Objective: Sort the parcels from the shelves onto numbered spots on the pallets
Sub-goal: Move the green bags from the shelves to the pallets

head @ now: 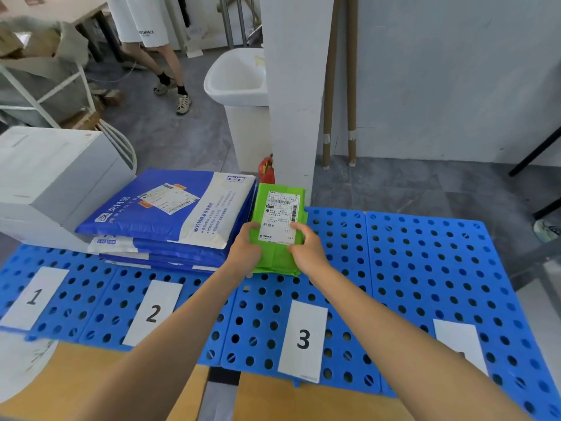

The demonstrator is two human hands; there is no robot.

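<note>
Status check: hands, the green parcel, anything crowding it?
Left hand and right hand both grip the green parcel by its near sides. Parcel label-up behind the 3 label on the blue pallet. Stack of blue mailers close on its left.

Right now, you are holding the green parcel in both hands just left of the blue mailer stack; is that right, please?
Not quite: the head view shows the green parcel, held by the left hand and the right hand, just right of the blue mailer stack, not left.
</note>
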